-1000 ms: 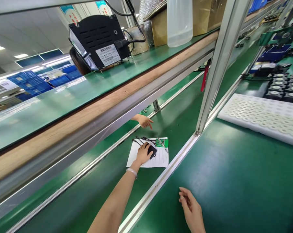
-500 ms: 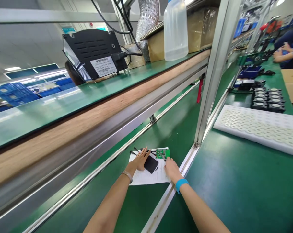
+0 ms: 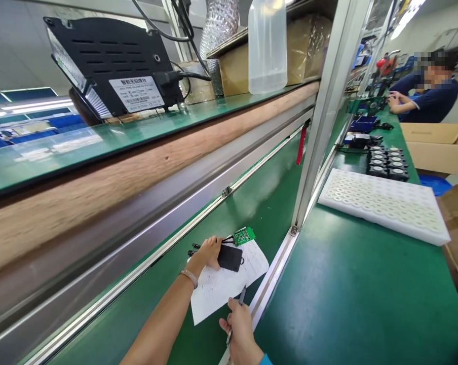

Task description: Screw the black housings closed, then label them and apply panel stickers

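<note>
Shelf and bench, away from the belt work

Black power unit [image 3: 111, 71] with label, clear plastic bottle [image 3: 267, 45] and cardboard box [image 3: 308, 43] on the far upper shelf. Right bench: white foam tray [image 3: 384, 205], black fans [image 3: 388, 162] beyond it, open carton [image 3: 437, 147] far right, co-worker's sleeve [image 3: 430, 99] behind.

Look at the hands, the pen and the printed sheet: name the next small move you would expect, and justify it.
Probably the right hand lowers the pen tip onto the paper sheet. The pen is gripped in a writing hold with its tip just over the sheet's near edge, while the left hand lies at the sheet's far end beside the black module, seemingly steadying it.
</note>
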Available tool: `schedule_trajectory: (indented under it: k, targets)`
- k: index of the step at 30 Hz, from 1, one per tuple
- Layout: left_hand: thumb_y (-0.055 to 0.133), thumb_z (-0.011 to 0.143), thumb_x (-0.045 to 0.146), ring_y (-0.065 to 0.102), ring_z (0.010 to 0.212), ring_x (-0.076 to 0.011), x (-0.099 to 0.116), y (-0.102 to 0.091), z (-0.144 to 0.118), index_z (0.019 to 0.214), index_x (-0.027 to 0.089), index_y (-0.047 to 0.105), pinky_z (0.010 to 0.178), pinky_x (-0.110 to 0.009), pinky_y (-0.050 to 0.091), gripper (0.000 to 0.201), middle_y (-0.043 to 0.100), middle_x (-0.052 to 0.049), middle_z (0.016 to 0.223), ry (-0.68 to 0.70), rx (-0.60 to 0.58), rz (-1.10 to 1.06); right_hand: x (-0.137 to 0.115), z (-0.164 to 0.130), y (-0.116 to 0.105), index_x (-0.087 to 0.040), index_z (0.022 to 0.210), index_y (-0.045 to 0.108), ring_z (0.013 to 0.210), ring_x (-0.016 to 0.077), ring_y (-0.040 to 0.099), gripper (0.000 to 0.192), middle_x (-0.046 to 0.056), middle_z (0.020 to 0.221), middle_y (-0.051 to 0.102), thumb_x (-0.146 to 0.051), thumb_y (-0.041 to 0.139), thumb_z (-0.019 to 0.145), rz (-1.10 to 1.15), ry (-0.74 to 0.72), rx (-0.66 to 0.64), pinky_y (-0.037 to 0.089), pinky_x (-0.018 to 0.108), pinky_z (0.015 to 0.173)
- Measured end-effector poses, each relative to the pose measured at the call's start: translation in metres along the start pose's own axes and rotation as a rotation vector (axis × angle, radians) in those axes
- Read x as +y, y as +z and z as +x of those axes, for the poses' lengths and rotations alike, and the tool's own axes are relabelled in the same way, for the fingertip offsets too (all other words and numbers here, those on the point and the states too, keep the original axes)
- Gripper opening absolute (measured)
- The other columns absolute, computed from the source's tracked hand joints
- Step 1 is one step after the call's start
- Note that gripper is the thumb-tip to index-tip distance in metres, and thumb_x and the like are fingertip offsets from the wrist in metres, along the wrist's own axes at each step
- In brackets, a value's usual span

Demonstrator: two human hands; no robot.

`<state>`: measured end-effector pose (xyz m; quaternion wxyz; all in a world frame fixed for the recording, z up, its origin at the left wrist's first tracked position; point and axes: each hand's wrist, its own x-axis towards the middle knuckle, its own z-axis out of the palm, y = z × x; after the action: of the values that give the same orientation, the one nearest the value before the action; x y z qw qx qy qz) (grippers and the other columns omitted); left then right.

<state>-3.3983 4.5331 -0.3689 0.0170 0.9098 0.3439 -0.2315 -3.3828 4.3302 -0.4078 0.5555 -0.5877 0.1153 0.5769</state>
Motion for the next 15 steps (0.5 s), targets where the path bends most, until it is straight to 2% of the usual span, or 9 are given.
schedule_trajectory:
  k: [3,6,11,13,15]
  targets:
    - [0.081,0.058,0.031,0.054,0.113,-0.0358,0.002,0.005,-0.013,0.127,0.013,0.051,0.093,-0.045,0.046,0.077,0.054,-0.018,0.124,-0.032,0.035,-0.042,-0.011,0.009,-0.002,-0.019,0.089,0.057,0.055,0.0115,0.053,0.021,-0.002,0.065,0.052,-0.038,0.064,0.081,-0.006,-0.063,0.014,0.051,0.027,0.054]
    - [0.072,0.076,0.041,0.060,0.104,-0.0282,0.000,0.009,-0.028,0.122,0.015,0.054,0.090,-0.046,0.048,0.056,0.059,-0.013,0.118,-0.088,0.053,-0.128,-0.021,0.018,-0.002,-0.016,0.097,0.059,0.066,0.0111,0.058,0.025,0.001,0.079,0.060,-0.038,0.063,0.086,-0.049,-0.119,0.013,0.051,0.025,0.056]
    - [0.073,0.064,0.031,0.067,0.083,-0.0281,-0.008,0.007,-0.070,0.112,0.014,0.057,0.071,-0.039,0.052,0.054,0.067,-0.010,0.095,-0.196,0.059,-0.350,-0.028,0.019,0.000,-0.013,0.103,0.060,0.076,0.0119,0.062,0.023,0.003,0.092,0.065,-0.033,0.061,0.090,-0.150,-0.214,-0.032,0.054,0.029,0.068]
    - [0.069,0.060,0.028,0.068,0.080,-0.0311,-0.006,0.001,-0.102,0.110,0.014,0.058,0.066,-0.038,0.053,0.052,0.069,-0.009,0.090,-0.225,0.093,-0.450,-0.027,0.000,-0.004,-0.012,0.099,0.063,0.080,0.0139,0.065,0.019,0.003,0.091,0.067,-0.028,0.063,0.089,-0.171,-0.299,-0.086,0.055,0.032,0.076]
    - [0.068,0.059,0.029,0.069,0.087,-0.0335,0.005,-0.002,-0.148,0.110,0.015,0.061,0.072,-0.040,0.055,0.053,0.071,-0.009,0.095,-0.224,0.151,-0.546,-0.022,-0.034,-0.016,-0.012,0.095,0.066,0.087,0.0174,0.067,0.018,0.004,0.091,0.070,-0.026,0.066,0.085,-0.196,-0.406,-0.150,0.054,0.034,0.084]
